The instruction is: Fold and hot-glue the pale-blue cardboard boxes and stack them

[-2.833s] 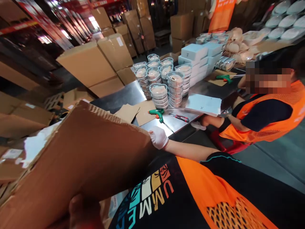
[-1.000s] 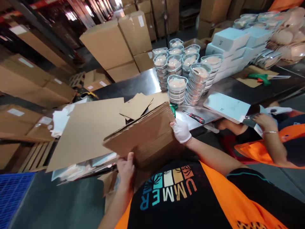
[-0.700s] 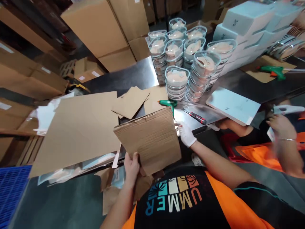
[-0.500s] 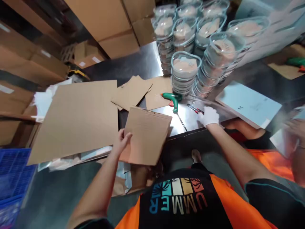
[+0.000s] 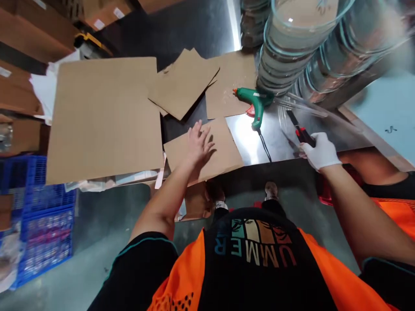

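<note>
My left hand (image 5: 199,143) lies open on a piece of brown cardboard (image 5: 223,149) at the table's front edge, bare fingers spread. Further right, my right hand (image 5: 320,152), in a white glove, is closed around the red and black handle of a utility knife (image 5: 303,134). The knife points away and to the left, just above the metal tabletop. Between my hands, a green glue gun (image 5: 256,101) with a red trigger lies on its side, its cord hanging toward me. More cut cardboard pieces (image 5: 183,84) overlap behind my left hand.
A large cardboard sheet (image 5: 106,121) covers the table's left part. Tall stacks of clear plastic containers (image 5: 288,56) stand at the back right, beside a pale blue box (image 5: 389,112). Blue crates (image 5: 48,216) stand at lower left. Another person's arm (image 5: 376,166) is close on the right.
My left hand has brought the cardboard piece down flat on the table and let go of it. My right hand still holds the knife, now more visible. The view has moved closer to the table.
</note>
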Demonstrator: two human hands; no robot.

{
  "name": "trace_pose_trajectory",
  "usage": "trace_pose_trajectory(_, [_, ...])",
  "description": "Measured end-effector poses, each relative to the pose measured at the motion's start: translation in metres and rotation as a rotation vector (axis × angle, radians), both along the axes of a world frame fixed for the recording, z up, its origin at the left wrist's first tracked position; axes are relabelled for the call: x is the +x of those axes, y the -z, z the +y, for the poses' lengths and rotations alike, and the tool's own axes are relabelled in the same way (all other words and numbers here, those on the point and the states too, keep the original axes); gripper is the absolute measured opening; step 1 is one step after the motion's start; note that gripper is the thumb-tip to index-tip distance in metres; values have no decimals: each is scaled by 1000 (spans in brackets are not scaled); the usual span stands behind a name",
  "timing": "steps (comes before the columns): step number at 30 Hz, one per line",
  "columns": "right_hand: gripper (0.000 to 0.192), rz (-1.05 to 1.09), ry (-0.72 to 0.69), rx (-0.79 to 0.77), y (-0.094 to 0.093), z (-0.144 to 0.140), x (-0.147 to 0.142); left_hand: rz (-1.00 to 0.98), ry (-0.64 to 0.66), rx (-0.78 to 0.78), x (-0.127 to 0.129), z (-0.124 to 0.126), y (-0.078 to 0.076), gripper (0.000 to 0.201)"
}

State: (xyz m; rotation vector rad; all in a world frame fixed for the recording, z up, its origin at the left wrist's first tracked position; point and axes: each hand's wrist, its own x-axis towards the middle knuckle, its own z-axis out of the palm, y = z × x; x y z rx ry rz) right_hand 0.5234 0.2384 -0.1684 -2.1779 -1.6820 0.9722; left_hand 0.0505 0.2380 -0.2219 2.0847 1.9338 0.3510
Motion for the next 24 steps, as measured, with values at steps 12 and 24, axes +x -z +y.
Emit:
trace_pose_trajectory(12, [20, 448, -89, -405, 10, -77, -54, 106, 151, -246, 38, -81, 37, 112])
trace_pose_trajectory(24, [22, 367, -219, -613, 22, -87, -60, 105, 288, -267, 22, -59, 34, 95])
